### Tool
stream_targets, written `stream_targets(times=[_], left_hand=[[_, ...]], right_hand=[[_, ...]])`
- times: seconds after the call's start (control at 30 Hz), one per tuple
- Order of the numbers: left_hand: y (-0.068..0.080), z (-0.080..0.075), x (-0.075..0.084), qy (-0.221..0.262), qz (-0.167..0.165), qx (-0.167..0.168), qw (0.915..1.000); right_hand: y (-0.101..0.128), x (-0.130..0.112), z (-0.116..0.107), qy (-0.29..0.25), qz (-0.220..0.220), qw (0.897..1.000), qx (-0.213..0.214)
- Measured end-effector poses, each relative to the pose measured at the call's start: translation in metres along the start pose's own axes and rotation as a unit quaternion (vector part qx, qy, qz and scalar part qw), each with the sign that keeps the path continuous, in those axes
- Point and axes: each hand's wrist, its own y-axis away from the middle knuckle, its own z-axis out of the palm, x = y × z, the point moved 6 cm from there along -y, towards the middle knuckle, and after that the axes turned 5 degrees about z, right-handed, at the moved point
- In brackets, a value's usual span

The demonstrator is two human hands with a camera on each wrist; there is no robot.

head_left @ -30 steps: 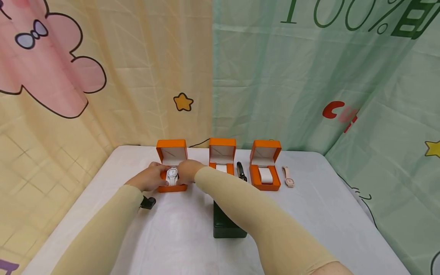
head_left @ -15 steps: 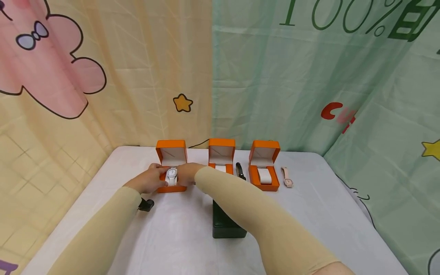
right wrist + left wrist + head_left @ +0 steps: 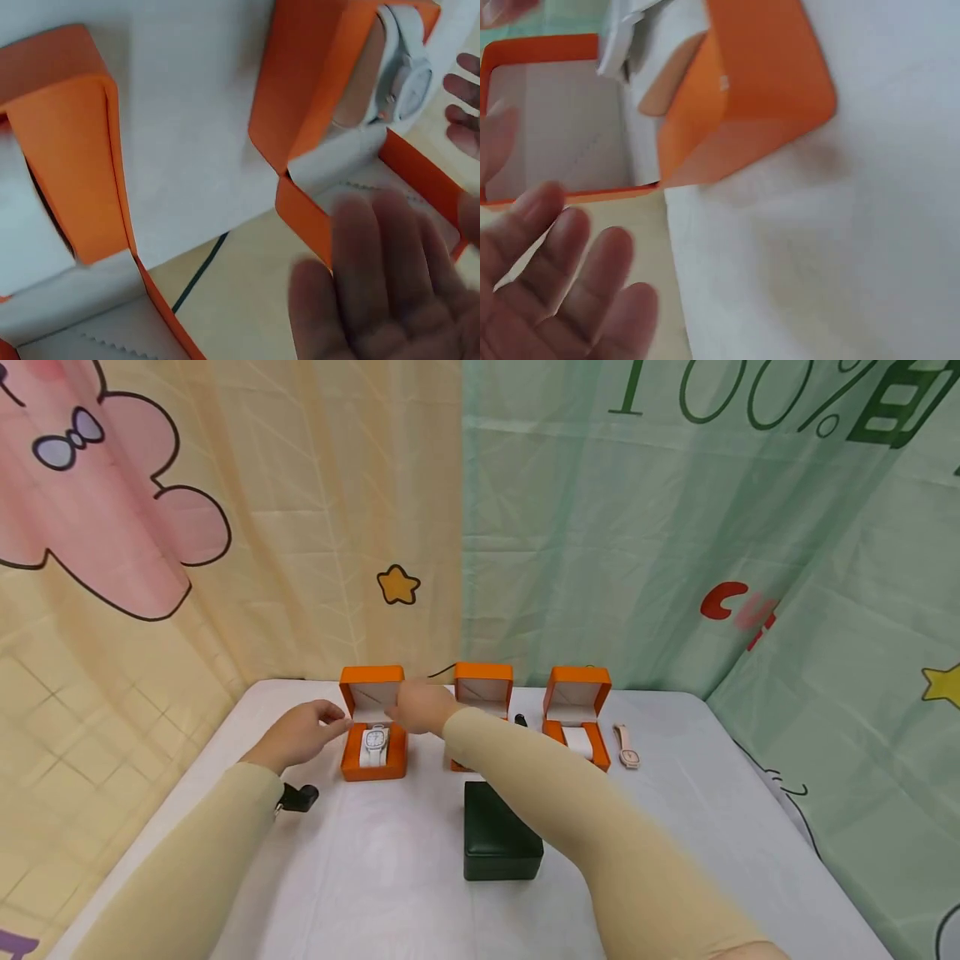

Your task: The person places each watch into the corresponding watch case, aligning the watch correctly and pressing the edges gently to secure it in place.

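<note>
A white watch [image 3: 374, 742] sits on the cushion of the left orange watch box [image 3: 373, 773], whose lid [image 3: 372, 673] stands raised. To the left of that box is my left hand [image 3: 298, 732], its fingers loosely bent and holding nothing. My right hand [image 3: 423, 706] is at the right edge of the raised lid; whether it touches the lid cannot be told. In the right wrist view, the right fingers [image 3: 382, 255] are blurred and extended in front of the lid, with the watch [image 3: 411, 86] behind them. The left fingers [image 3: 604, 270] appear spread beside the box in the left wrist view.
Two more orange watch boxes stand with lids up, one in the middle [image 3: 483, 671] and one on the right [image 3: 602, 753]. A black watch [image 3: 521, 720] is mostly hidden by the right arm. A pink watch [image 3: 627, 750] lies far right. A dark green box [image 3: 498, 847] is nearer.
Both hands have come off the white watch and its box. The left hand has drawn back left; the right has risen toward the lid. The watch stays on the cushion.
</note>
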Motion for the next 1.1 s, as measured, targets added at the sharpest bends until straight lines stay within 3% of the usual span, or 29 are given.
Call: stream_targets(times=[0.1, 0.2, 0.27, 0.53, 1.1], left_hand=[[-0.002, -0.017, -0.001, 0.023, -0.019, 0.056, 0.9980], [-0.008, -0.027, 0.003, 0.052, -0.037, 0.075, 0.9951], [-0.014, -0.031, 0.008, 0.059, -0.040, 0.076, 0.9946], [-0.036, -0.036, 0.028, 0.067, -0.036, 0.079, 0.9940], [-0.040, -0.027, 0.022, 0.132, -0.054, 0.071, 0.9872]], right_hand=[[-0.001, 0.007, -0.021, -0.068, 0.039, 0.995, 0.065], [-0.003, 0.009, -0.032, -0.120, 0.053, 0.986, 0.099], [-0.007, 0.008, -0.034, -0.140, 0.050, 0.984, 0.094], [-0.022, 0.004, -0.024, -0.124, 0.047, 0.989, 0.064], [-0.024, 0.012, -0.019, -0.134, 0.045, 0.989, 0.039]])
